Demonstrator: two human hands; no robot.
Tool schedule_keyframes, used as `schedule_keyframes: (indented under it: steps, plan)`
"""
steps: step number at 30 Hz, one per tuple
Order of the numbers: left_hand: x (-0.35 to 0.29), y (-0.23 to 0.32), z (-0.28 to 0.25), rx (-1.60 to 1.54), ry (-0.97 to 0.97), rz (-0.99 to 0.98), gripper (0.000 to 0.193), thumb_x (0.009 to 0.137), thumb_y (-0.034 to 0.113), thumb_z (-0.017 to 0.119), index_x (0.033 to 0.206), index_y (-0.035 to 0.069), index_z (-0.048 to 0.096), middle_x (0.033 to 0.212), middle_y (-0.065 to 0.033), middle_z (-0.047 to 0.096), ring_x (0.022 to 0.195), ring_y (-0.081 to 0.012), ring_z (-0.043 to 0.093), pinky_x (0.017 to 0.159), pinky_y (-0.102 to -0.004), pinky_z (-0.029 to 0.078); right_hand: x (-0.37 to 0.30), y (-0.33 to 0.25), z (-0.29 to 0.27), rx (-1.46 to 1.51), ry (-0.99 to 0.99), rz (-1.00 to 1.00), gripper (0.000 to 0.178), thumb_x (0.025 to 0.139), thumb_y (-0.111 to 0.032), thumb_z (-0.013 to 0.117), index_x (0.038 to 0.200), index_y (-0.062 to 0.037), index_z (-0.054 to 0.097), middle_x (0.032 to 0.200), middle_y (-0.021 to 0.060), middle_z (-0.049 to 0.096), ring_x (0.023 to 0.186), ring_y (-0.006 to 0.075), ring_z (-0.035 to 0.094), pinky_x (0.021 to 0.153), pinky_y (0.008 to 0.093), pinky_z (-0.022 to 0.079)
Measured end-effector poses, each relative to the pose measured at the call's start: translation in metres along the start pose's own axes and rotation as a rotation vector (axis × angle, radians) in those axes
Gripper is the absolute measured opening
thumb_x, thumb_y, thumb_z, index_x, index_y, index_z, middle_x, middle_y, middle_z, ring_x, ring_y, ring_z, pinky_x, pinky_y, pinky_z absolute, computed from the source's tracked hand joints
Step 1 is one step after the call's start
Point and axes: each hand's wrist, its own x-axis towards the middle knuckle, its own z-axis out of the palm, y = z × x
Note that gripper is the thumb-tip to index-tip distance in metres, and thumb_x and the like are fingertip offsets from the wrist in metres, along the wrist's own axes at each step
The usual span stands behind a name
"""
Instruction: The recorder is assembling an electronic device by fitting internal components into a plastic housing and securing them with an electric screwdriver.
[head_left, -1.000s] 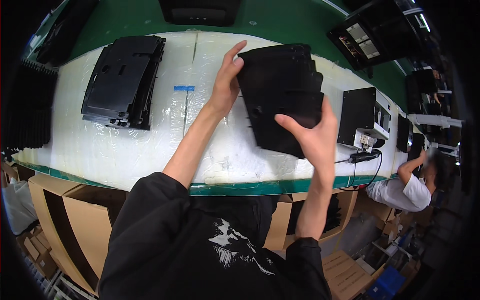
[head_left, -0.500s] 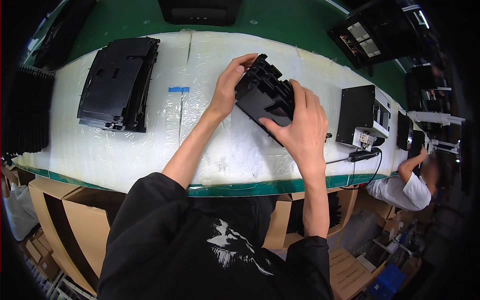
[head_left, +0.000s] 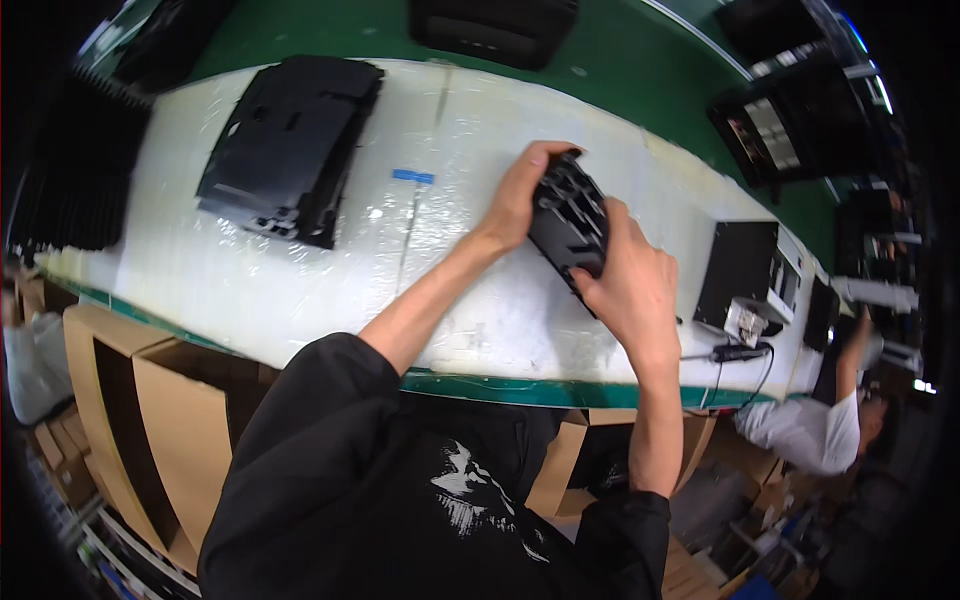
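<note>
Between my two hands, over the white plastic-covered table [head_left: 480, 330], I hold a black moulded plastic part [head_left: 568, 225], tilted, with ribs and notches along its upper side. My left hand [head_left: 520, 195] grips its far left end, fingers bent over the edge. At its right side my right hand [head_left: 635, 280] is closed on it, the thumb lying across the flat face. Its underside is hidden. To the left lies a stack of flat black plastic panels [head_left: 290, 140].
A black-and-silver box-shaped device [head_left: 745, 275] with a corded black handle [head_left: 738, 352] stands at the right. Blue tape [head_left: 413, 177] marks the table. Open cardboard boxes [head_left: 185, 420] sit below the front edge. Another person [head_left: 810, 430] works at the far right.
The whole view has shifted and turned, so the table's things sit further right. The black part is turned more edge-on, still in both hands.
</note>
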Motion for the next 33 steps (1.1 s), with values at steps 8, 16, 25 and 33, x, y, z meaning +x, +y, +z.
schedule_keyframes:
  steps: [8,16,25,33]
  plan:
    - [0.01,0.011,-0.031,0.127,0.279,0.026,0.052,0.096,0.037,0.024,0.112,0.002,0.058,0.105,-0.0103,0.062,0.1,-0.0187,0.056,0.088,-0.0317,0.041,0.011,0.001,-0.037,0.292,-0.022,0.137,0.074,0.058,-0.016,0.08,0.12,0.0057,0.047,0.106,0.0252,0.063,0.1,0.0333,0.062,0.088,0.0367,0.046]
    - [0.018,0.0,-0.034,-0.054,0.344,-0.137,0.042,0.096,0.028,0.03,0.109,0.002,0.06,0.098,-0.0116,0.064,0.091,-0.0219,0.06,0.083,-0.0322,0.046,0.037,-0.058,-0.068,1.181,0.249,0.095,0.067,0.065,-0.023,0.079,0.117,0.0079,0.051,0.103,0.0145,0.061,0.089,0.0213,0.061,0.086,0.0285,0.046]
    - [0.002,-0.038,-0.019,0.331,0.239,0.194,0.028,0.096,0.023,0.039,0.106,0.004,0.057,0.097,-0.0076,0.06,0.094,-0.0174,0.055,0.085,-0.0292,0.043,0.134,-0.177,0.01,1.873,-0.181,0.173,0.048,0.067,-0.012,0.079,0.106,0.0064,0.057,0.096,0.0123,0.063,0.084,0.0187,0.063,0.074,0.0276,0.052]
    - [0.001,0.027,-0.019,0.297,0.274,-0.174,0.031,0.094,0.024,0.037,0.089,0.005,0.061,0.079,-0.0092,0.063,0.077,-0.02,0.059,0.073,-0.0312,0.046,0.146,-0.233,0.038,1.719,-0.098,0.145,0.039,0.071,-0.01,0.076,0.102,0.0062,0.06,0.094,0.0116,0.065,0.083,0.0169,0.064,0.076,0.0266,0.052]
